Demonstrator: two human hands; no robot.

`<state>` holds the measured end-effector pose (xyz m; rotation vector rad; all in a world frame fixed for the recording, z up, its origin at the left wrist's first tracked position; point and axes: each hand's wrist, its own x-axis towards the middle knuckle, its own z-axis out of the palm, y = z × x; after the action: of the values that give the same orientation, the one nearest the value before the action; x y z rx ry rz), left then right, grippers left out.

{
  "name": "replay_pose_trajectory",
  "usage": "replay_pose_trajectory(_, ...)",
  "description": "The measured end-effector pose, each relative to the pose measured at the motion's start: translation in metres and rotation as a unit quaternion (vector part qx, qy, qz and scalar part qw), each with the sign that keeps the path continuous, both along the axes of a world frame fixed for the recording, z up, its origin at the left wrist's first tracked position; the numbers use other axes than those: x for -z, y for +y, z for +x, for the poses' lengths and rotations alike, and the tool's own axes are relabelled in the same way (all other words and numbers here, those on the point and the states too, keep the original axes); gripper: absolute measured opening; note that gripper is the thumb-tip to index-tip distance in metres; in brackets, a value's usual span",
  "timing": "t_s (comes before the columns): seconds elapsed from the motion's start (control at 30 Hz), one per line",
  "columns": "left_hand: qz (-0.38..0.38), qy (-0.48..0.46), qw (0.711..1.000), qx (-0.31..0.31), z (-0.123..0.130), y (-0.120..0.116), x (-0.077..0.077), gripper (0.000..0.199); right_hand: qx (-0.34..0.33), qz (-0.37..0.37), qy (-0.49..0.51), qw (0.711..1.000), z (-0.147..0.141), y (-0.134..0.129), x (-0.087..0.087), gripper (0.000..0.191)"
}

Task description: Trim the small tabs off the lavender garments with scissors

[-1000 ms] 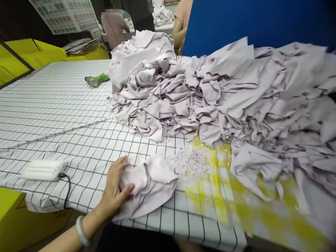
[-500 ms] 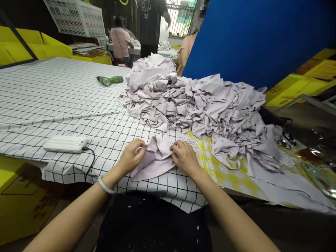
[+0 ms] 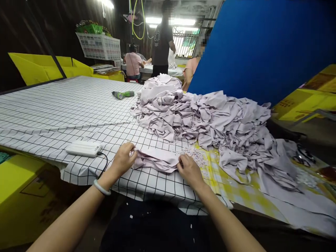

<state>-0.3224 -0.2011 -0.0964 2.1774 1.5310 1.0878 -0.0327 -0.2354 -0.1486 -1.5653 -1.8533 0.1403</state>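
Note:
A pale lilac piece of fabric (image 3: 157, 160) stretches between my hands just above the checked tablecloth, drawn out into a long folded strip. My left hand (image 3: 124, 157) pinches its left end between thumb and fingers. At the right end, my right hand (image 3: 188, 168) is closed on the edge. Behind it rises a big heap of the same lilac fabric (image 3: 189, 113). Small scraps and bits (image 3: 195, 155) lie scattered beside my right hand. What the fingertips press together is partly hidden.
A white power bank (image 3: 84, 148) with a black cable lies left of my hands. Farther back is a green and black power tool (image 3: 123, 94). A blue board (image 3: 252, 45) leans behind the heap. Several people are at the back, near a white crate (image 3: 101, 47).
The fabric, bunched up before, is now drawn out sideways into a flatter strip. My hands have moved farther apart. The head view has tilted up, showing more of the room.

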Motion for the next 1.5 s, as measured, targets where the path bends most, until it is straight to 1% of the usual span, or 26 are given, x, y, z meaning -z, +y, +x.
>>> replay_pose_trajectory(0.03,-0.008,-0.008,1.000,0.004,0.002,0.000,-0.001,0.015,-0.004,-0.006,0.004,1.000,-0.002,0.000,0.002,0.007)
replay_pose_trajectory(0.1,-0.029,-0.026,0.999,0.025,0.003,0.001,-0.014,0.022,-0.014,-0.018,0.017,1.000,-0.006,0.003,-0.001,0.011)
replay_pose_trajectory(0.17,-0.066,-0.075,0.993,0.060,-0.003,0.002,-0.040,0.027,-0.026,-0.031,0.040,0.998,-0.007,0.011,-0.012,0.012)
replay_pose_trajectory(0.23,-0.109,-0.117,0.982,0.099,-0.012,0.000,-0.069,0.033,-0.036,-0.044,0.076,0.995,-0.008,0.021,-0.030,0.006)
replay_pose_trajectory(0.27,-0.113,-0.112,0.982,0.103,-0.016,-0.002,-0.083,0.035,-0.040,-0.048,0.094,0.994,-0.009,0.025,-0.041,0.008)
replay_pose_trajectory(0.3,-0.094,-0.086,0.987,0.094,-0.016,-0.005,-0.094,0.034,-0.049,-0.052,0.117,0.991,-0.011,0.028,-0.055,0.012)
replay_pose_trajectory(0.37,-0.004,0.011,0.998,0.061,-0.007,-0.008,-0.109,0.031,-0.092,-0.061,0.181,0.977,-0.020,0.034,-0.085,0.018)
replay_pose_trajectory(0.43,0.082,0.078,0.992,0.060,0.016,-0.006,-0.113,0.052,-0.154,-0.053,0.227,0.960,-0.033,0.040,-0.118,0.012)
replay_pose_trajectory(0.47,0.099,0.092,0.988,0.076,0.030,-0.003,-0.113,0.056,-0.178,-0.037,0.233,0.955,-0.041,0.043,-0.132,0.007)
replay_pose_trajectory(0.53,0.104,0.088,0.986,0.100,0.056,0.007,-0.113,0.037,-0.177,0.022,0.216,0.960,-0.055,0.048,-0.152,0.005)
replay_pose_trajectory(0.6,0.116,0.046,0.987,0.101,0.071,0.016,-0.120,0.016,-0.139,0.075,0.220,0.963,-0.068,0.053,-0.155,0.015)
replay_pose_trajectory(0.63,0.122,0.014,0.987,0.106,0.074,0.019,-0.126,0.014,-0.127,0.078,0.239,0.960,-0.072,0.055,-0.151,0.023)
replay_pose_trajectory(0.7,0.119,-0.072,0.982,0.125,0.071,0.017,-0.141,0.012,-0.131,0.026,0.285,0.949,-0.078,0.055,-0.132,0.034)
replay_pose_trajectory(0.73,0.108,-0.122,0.977,0.134,0.066,0.014,-0.149,0.010,-0.142,-0.016,0.302,0.943,-0.079,0.055,-0.120,0.034)
replay_pose_trajectory(0.8,0.082,-0.220,0.962,0.141,0.053,0.006,-0.159,0.008,-0.151,-0.086,0.315,0.933,-0.076,0.051,-0.100,0.022)
replay_pose_trajectory(0.87,0.076,-0.296,0.944,0.121,0.032,0.003,-0.156,0.006,-0.136,-0.106,0.317,0.932,-0.065,0.047,-0.087,0.014)
replay_pose_trajectory(0.93,0.088,-0.319,0.942,0.058,0.007,0.006,-0.137,0.006,-0.115,-0.096,0.318,0.936,-0.049,0.046,-0.083,0.018)
replay_pose_trajectory(1.0,0.088,-0.246,0.965,-0.036,-0.018,0.013,-0.103,0.007,-0.095,-0.078,0.314,0.942,-0.036,0.047,-0.082,0.020)
replay_pose_trajectory(1.07,0.055,-0.109,0.988,-0.096,-0.030,0.016,-0.064,0.008,-0.079,-0.060,0.301,0.948,-0.032,0.052,-0.078,0.021)
replay_pose_trajectory(1.1,0.033,-0.059,0.993,-0.098,-0.029,0.016,-0.045,0.010,-0.074,-0.053,0.293,0.952,-0.034,0.054,-0.074,0.021)
replay_pose_trajectory(1.17,-0.002,0.020,0.999,-0.050,-0.013,0.014,-0.015,0.024,-0.074,-0.043,0.272,0.959,-0.044,0.056,-0.067,0.023)
replay_pose_trajectory(1.23,-0.021,0.110,0.994,0.014,0.014,0.015,0.001,0.041,-0.086,-0.033,0.253,0.963,-0.054,0.056,-0.064,0.024)
replay_pose_trajectory(1.3,-0.042,0.202,0.977,0.049,0.037,0.023,0.004,0.037,-0.098,-0.007,0.227,0.969,-0.056,0.054,-0.068,0.025)
replay_pose_trajectory(1.37,-0.062,0.240,0.968,0.034,0.046,0.039,-0.003,0.018,-0.087,0.045,0.174,0.980,-0.048,0.053,-0.077,0.028)
replay_pose_trajectory(1.43,-0.072,0.246,0.966,-0.009,0.040,0.057,-0.016,0.016,-0.044,0.096,0.103,0.989,-0.034,0.054,-0.084,0.031)
replay_pose_trajectory(1.5,-0.066,0.249,0.965,-0.058,0.025,0.072,-0.027,0.018,0.008,0.121,0.049,0.991,-0.021,0.055,-0.084,0.033)
